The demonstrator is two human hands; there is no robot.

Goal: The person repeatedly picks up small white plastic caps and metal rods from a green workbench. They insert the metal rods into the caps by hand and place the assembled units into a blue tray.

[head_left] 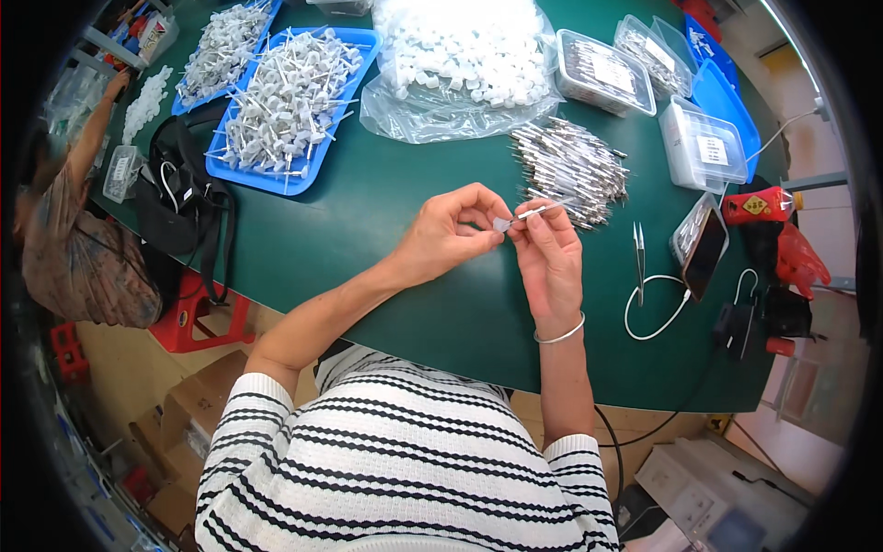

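Observation:
Between thumb and fingers my left hand pinches a small whitish plastic cap. My right hand grips a thin metal pin, and its tip meets the cap. Just beyond the right hand lies a heap of similar metal pins. Farther back, a clear plastic bag spills over with white plastic caps. To the left, a blue tray is heaped with white caps that have pins in them.
A second filled blue tray and a black bag are at left, near a seated person. At right are lidded plastic boxes, tweezers, a phone with a white cable, and a red bottle.

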